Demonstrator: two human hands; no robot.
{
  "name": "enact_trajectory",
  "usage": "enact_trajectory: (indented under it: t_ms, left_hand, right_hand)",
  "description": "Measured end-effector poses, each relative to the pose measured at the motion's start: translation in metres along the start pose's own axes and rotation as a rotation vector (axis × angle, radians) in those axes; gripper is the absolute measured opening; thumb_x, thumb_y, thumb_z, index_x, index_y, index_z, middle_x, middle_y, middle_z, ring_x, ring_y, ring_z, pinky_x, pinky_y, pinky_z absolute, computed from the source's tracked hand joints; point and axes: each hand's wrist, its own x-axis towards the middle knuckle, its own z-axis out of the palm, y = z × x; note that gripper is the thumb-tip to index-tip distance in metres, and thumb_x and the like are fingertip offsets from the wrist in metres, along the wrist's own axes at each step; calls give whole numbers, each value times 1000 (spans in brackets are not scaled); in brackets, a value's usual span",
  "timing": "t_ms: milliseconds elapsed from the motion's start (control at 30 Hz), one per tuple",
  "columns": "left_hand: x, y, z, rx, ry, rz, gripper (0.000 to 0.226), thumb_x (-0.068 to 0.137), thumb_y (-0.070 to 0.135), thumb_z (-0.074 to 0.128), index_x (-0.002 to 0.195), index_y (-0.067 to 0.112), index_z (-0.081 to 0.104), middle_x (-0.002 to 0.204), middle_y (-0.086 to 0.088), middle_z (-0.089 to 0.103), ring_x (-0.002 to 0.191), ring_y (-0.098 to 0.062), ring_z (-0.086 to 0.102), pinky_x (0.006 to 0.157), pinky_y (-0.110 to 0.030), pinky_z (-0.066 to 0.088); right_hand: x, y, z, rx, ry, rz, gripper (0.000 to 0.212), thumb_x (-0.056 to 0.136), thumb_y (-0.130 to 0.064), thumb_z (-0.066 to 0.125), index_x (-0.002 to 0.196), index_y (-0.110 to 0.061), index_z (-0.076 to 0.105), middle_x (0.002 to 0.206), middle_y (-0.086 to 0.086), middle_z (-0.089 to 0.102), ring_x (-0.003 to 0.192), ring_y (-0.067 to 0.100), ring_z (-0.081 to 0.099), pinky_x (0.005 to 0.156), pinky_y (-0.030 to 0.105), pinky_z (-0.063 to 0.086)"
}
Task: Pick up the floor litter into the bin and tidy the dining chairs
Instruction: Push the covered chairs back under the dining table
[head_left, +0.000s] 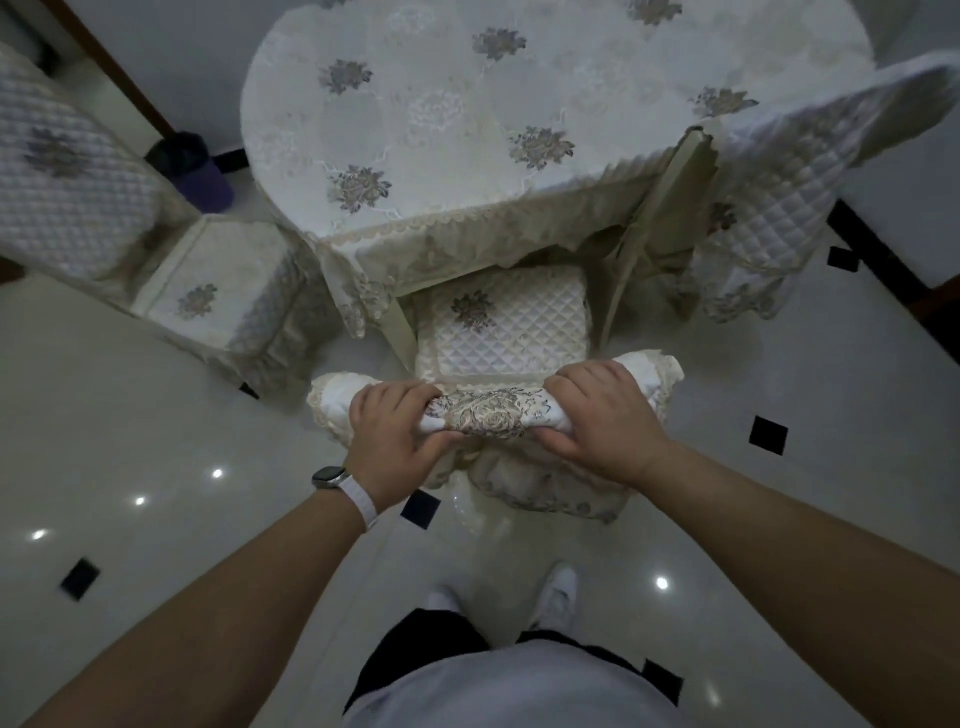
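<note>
Both hands gripped the dining chair's (501, 322) padded top rail, left hand (397, 428) and right hand (597, 421) curled over its slippery quilted cover; its seat sat half under the table's (467, 104) near edge; it looked solid; the rail seemed the firmest hold.

The wrist behind the left grip (397, 441) wore a watch (329, 477) with a rounded-square grey case and dark face, on a white band (359, 503). Both forearms were bare. A pale grey top (511, 691) hung over black legwear (415, 649) and white shoes (560, 597).
</note>
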Motion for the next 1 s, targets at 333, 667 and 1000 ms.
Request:
enact_trajectory:
  t_ms: [333, 667, 1000]
  left_hand:
    - [35, 7, 11, 1, 94, -1, 53, 81, 59, 57, 106, 13, 67, 98, -2, 63, 94, -26, 53, 92, -44, 33]
    - [115, -1, 3, 25, 135, 1, 50, 82, 60, 56, 103, 16, 66, 97, -1, 64, 95, -27, 57, 89, -39, 29]
    - [173, -21, 15, -31, 82, 24, 52, 81, 60, 55, 104, 15, 68, 100, -1, 65, 99, -26, 58, 91, -38, 27]
  right_hand:
    - [26, 37, -2, -14, 111, -56, 49, 85, -57, 52, 93, -11, 66, 89, 6, 64, 82, 29, 60, 79, 39, 42]
    - [92, 76, -7, -73, 134, -14, 46, 83, -55, 57, 96, -12, 66, 89, 5, 62, 82, 27, 57, 76, 38, 39]
    - [136, 116, 16, -81, 60, -25, 48, 85, -57, 53, 96, -12, 65, 90, 6, 59, 82, 28, 55, 75, 39, 42]
